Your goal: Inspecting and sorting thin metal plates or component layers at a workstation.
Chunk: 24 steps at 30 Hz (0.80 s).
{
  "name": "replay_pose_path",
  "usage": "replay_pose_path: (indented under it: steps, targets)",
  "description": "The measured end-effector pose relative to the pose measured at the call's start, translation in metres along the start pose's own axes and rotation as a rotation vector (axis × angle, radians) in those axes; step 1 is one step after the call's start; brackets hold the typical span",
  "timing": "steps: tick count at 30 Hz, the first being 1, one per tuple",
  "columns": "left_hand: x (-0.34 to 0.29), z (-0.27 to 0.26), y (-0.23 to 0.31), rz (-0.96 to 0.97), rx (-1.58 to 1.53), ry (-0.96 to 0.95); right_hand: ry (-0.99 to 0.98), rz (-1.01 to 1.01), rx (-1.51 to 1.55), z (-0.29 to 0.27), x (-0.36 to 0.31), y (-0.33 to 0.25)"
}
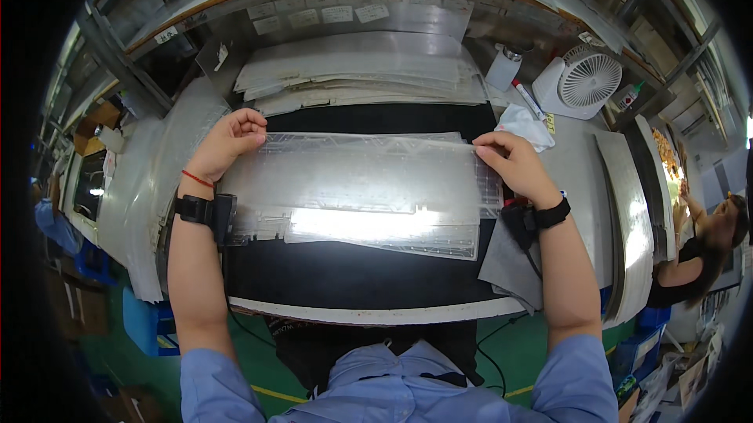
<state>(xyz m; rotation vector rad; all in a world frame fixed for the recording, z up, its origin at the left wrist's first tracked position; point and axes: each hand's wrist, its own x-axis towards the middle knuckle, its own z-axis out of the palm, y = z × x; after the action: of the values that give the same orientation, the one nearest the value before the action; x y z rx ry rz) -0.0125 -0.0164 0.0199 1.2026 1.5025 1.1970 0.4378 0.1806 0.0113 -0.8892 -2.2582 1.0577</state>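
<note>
A thin translucent plastic sheet [361, 168] is stretched between my two hands, above a pile of similar clear sheets [439, 244] on the black mat [345, 278]. My left hand [227, 147] has its thumb and curled fingers closed on the sheet's far left corner. At the far right corner, my right hand [514, 162] pinches the sheet between thumb and fingers. Bright light glares off the near part of the pile. The sheet hides much of the pile beneath it, and its lower edge is hard to separate from those below.
Behind the mat lies a large stack of sheets [361, 70]. A white fan [580, 82], a bottle [504, 68], a marker [528, 99] and a white cloth [524, 126] stand or lie at the back right. A grey cloth [510, 270] hangs near the front edge. More sheets [627, 219] lie at right.
</note>
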Motion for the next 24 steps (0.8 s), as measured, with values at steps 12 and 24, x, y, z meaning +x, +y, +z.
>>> replay_pose_path:
  steps: [12, 24]
  targets:
    - [0.004, 0.016, 0.005, -0.156, -0.116, 0.169, 0.25, 0.191, 0.349, 0.0, 0.005, 0.016]
    - [0.011, 0.006, -0.011, -0.09, -0.07, 0.149, 0.358, 0.185, 0.385, -0.001, 0.007, 0.015]
